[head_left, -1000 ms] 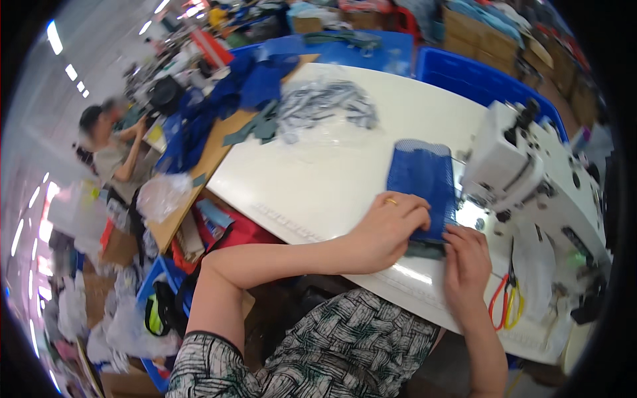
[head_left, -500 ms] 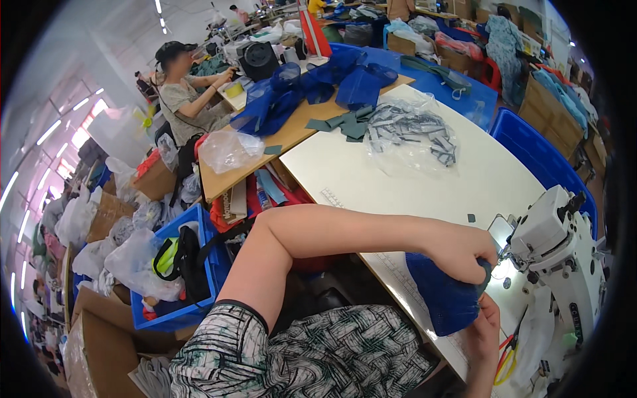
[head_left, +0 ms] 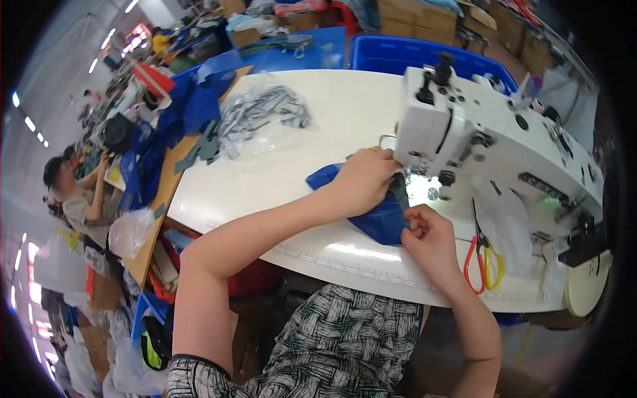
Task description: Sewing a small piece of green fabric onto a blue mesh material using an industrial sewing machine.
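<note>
Two bare hands are at one piece of blue mesh fabric (head_left: 379, 224) on the white worktable (head_left: 282, 196). The left hand (head_left: 365, 178) lies over the far part of the fabric, fingers bent downward; whether these fingers clamp the cloth or only press it cannot be told. The right hand (head_left: 430, 237) holds the near right corner of the fabric in a narrow pinch, thumb and forefinger drawn together at the edge. The fabric lies between the two hands, extending leftward beneath the left wrist. A dark green strip (head_left: 400, 192) shows along its right edge, between the left fingertips and the right hand.

The white sewing machine (head_left: 494, 129) stands immediately right of the left hand; its lit needle area is just beside the fingertips. Right of the right hand, near the wrist, lie scissors (head_left: 483, 255) with one red and one yellow handle, points directed away from the person. A white sheet (head_left: 503, 225) lies beyond the scissors, further right. Left of and beyond the left hand: a clear bag of grey strips (head_left: 265, 118), then dark green pieces (head_left: 204, 144). Beyond the machine head: a blue crate (head_left: 378, 50).
</note>
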A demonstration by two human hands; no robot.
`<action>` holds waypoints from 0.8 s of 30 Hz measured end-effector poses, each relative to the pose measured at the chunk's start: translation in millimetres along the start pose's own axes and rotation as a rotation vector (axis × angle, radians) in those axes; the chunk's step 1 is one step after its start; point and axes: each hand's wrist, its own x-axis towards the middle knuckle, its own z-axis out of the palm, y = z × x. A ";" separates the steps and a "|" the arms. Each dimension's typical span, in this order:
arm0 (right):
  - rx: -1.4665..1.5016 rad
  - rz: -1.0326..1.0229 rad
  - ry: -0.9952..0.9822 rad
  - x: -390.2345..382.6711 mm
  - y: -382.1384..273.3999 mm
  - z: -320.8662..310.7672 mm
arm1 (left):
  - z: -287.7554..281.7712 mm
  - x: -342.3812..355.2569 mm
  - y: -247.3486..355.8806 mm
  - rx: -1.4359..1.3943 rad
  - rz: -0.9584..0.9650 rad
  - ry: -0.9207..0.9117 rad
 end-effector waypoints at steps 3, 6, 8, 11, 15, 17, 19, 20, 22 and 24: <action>-0.122 0.041 0.027 -1.7 -4.4 -9.1 | 0.6 -4.8 6.6 -0.253 -0.184 0.011; -0.297 0.025 0.040 -0.6 -12.0 -15.1 | -5.1 -8.3 -2.2 -0.646 -0.393 -0.164; -0.331 0.076 0.002 -0.4 -17.5 -14.2 | -9.2 -11.6 0.5 -0.765 -0.498 -0.253; -0.376 -0.051 -0.067 -2.3 -14.1 -14.0 | -15.0 -14.8 11.1 -0.873 -0.626 -0.381; -0.230 -0.167 -0.068 -5.1 -10.1 -6.3 | -24.0 -21.2 38.5 -0.797 -0.405 -0.251; 0.134 -0.022 -0.130 -4.4 -11.8 -6.7 | -40.7 -19.9 51.1 -0.778 -0.297 -0.250; 0.105 0.008 -0.121 -4.2 -12.2 -9.3 | -53.0 -26.9 49.9 -0.630 -0.246 -0.262; 0.086 0.052 -0.114 -4.0 -10.0 -10.2 | -59.1 -30.2 46.6 -0.487 -0.210 -0.280; 0.106 -0.014 -0.041 -6.9 -8.3 -5.9 | -61.3 -46.2 18.9 -0.286 -0.040 -0.284; 0.110 -0.243 0.040 -8.9 -8.6 -1.2 | -64.8 -66.8 7.2 0.046 0.180 -0.187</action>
